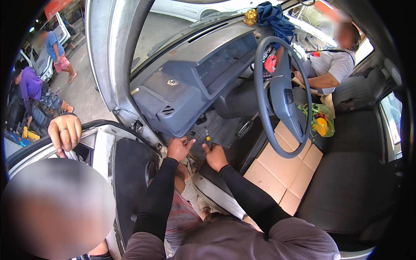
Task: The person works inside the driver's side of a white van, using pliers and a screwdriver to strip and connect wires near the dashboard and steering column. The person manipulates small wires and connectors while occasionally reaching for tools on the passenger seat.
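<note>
My left hand (180, 149) is at the lower edge of the grey dashboard (182, 93), beside the door opening. Its fingers are drawn together with the thumb; whatever is in them, if anything, is too small to make out. My right hand (215, 157) is closed around a screwdriver (208, 139) with a yellow and black handle, its tip pointing up toward the dashboard's underside. Both hands are close together, left of the steering wheel (259, 86), with the footwell and a pedal (244, 129) just beyond.
Flattened cardboard (277, 173) covers part of the black seat (351, 190). A clear bag with yellow fruit (321, 126) lies on it. A seated person (331, 69) is at the far right. Another person's hand (65, 131) grips the open door (134, 173). Two people are outside.
</note>
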The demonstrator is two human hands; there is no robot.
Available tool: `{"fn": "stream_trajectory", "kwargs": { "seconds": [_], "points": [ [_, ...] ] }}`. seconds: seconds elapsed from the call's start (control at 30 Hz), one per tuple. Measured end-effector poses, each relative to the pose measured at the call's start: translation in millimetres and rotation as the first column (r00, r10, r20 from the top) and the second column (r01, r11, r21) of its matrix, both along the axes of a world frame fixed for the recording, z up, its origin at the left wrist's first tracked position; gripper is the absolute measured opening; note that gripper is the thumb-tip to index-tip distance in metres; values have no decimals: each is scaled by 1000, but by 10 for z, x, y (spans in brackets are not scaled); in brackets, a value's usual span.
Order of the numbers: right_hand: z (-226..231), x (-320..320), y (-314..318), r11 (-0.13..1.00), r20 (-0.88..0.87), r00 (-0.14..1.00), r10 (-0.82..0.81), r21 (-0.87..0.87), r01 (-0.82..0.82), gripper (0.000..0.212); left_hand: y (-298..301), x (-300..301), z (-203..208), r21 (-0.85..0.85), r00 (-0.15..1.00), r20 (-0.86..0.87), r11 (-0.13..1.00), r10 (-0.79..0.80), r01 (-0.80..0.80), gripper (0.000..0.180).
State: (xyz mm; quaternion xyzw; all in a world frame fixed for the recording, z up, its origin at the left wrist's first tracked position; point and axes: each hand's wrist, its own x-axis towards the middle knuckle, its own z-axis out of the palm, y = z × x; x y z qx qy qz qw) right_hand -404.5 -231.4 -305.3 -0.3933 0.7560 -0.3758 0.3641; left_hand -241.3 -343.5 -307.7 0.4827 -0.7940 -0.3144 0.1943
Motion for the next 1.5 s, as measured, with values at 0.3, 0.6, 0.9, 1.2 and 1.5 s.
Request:
{"fn": "stream_trajectory", "kwargs": {
  "seconds": [0.3, 0.6, 0.9, 1.2, 1.5],
  "points": [
    [46, -56, 205, 941, -437, 884, 163, -199, -272, 28, 34, 78, -271, -72, 953, -286, 993, -106, 89, 27],
    [252, -57, 243, 933, -641, 729, 242, -52, -356, 28, 64, 2, -76, -67, 998, -47, 997, -34, 30, 26],
    [179, 18, 100, 908, -683, 693, 232, -103, -405, 29, 38, 37, -30, -12, 999, 4, 999, -44, 44, 29],
    [263, -22, -76, 920, -403, 827, 392, 156, -360, 44, 135, -18, -116, -119, 999, 18, 992, -41, 43, 23],
    [124, -5, -81, 895, -521, 742, 422, 107, -434, 46, 147, 42, -296, -256, 998, -5, 965, -62, 58, 20]
  ]
}}
